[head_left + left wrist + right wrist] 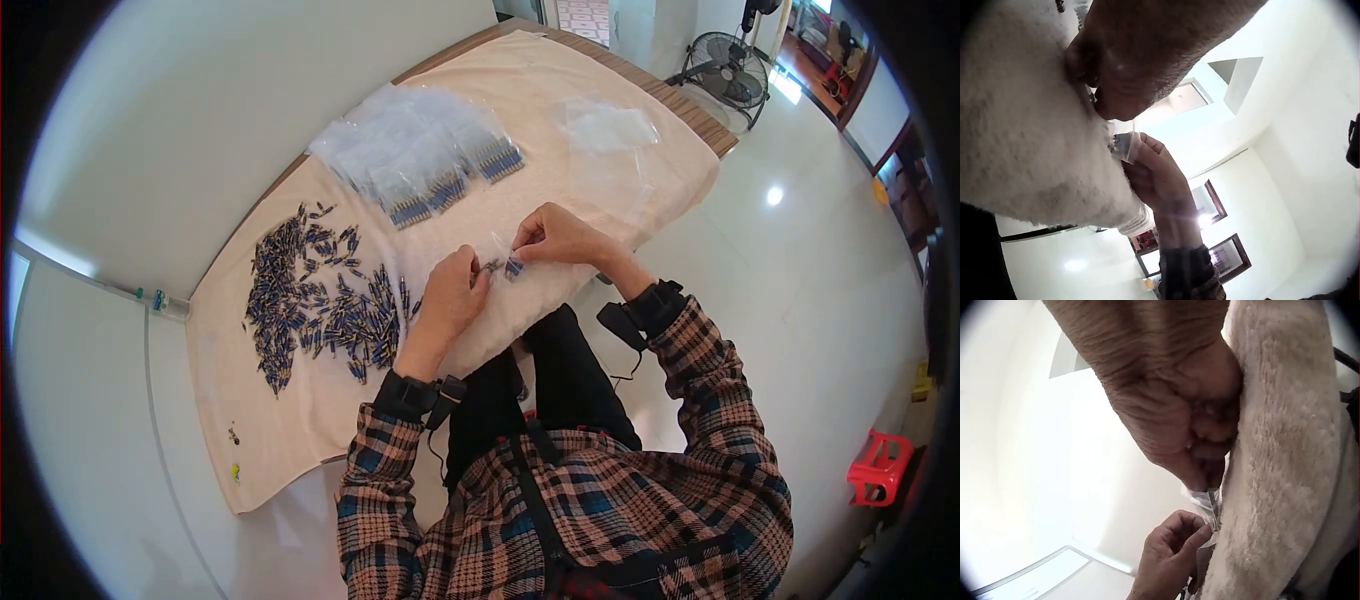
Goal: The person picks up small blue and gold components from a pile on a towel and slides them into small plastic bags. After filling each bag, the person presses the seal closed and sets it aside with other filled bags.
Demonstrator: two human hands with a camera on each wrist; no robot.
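Both hands meet over the cream towel (300,420) at the table's near edge. My right hand (555,237) pinches a small clear plastic bag (510,265) with blue-tipped parts inside. My left hand (455,292) pinches a few small dark parts (490,266) at the bag's mouth. In the left wrist view the left hand (1129,62) is at the top, and the right hand (1157,178) holds the bag (1125,147) against the towel. In the right wrist view the right hand (1172,400) grips the bag (1202,497) from above, with the left hand (1169,550) just below it.
A wide heap of loose blue parts (315,300) lies on the towel to the left. Filled clear bags (420,150) are stacked at the back, with empty bags (605,128) to their right. A floor fan (730,70) and a red stool (880,465) stand on the tiled floor.
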